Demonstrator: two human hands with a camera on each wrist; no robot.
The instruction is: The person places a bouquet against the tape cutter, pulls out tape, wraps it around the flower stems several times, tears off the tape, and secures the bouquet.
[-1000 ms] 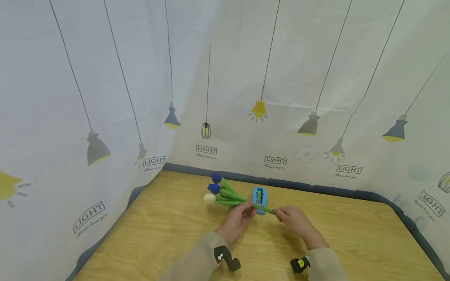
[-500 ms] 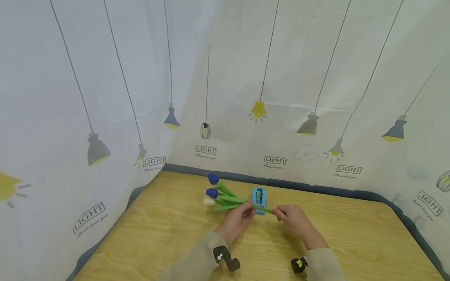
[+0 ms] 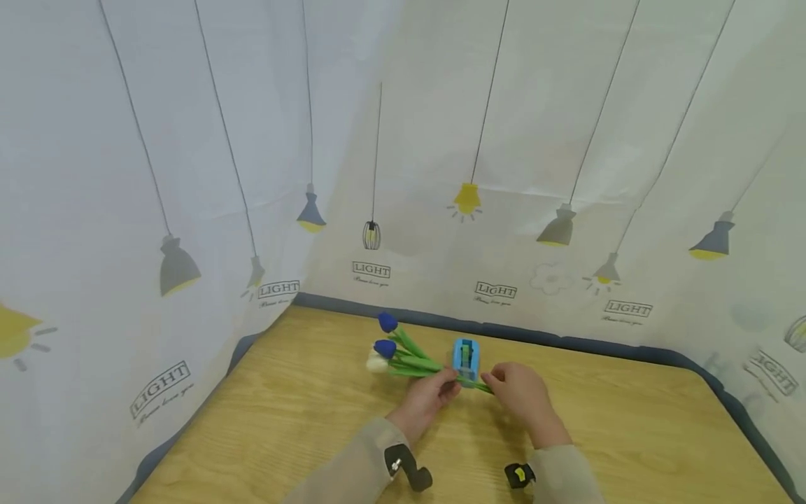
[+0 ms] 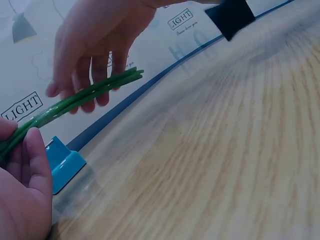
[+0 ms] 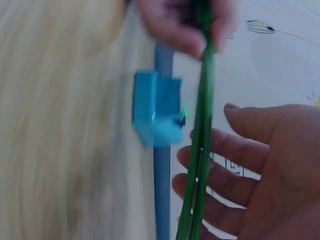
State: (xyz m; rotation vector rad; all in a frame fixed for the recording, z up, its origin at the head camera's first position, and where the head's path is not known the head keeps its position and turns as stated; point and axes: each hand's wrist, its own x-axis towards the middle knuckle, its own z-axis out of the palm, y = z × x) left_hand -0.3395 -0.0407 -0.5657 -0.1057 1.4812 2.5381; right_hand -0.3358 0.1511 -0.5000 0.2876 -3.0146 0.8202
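Observation:
My left hand (image 3: 425, 400) grips a bunch of artificial tulips by their green stems (image 4: 95, 92). Two blue tulip heads (image 3: 385, 348) and a white tulip head (image 3: 376, 363) point left. A shiny patch, like clear tape, shows on the stems in the left wrist view. My right hand (image 3: 519, 395) is by the cut ends; in the right wrist view its thumb stands apart from the stems and its relaxed fingers lie behind them. Whether those fingers touch the stems I cannot tell. Just beyond the stems stands a blue tape dispenser (image 3: 466, 362) with a green roll.
The wooden table (image 3: 302, 406) lies under both hands. Behind it hangs a white curtain (image 3: 428, 231) printed with lamps, and a dark blue band (image 3: 529, 334) runs along the table's back edge. Each wrist wears a black camera mount.
My right hand has shifted slightly left and its pinch on the stem ends has loosened, with the thumb now apart. My left hand keeps its grip; the tulip heads have turned a little.

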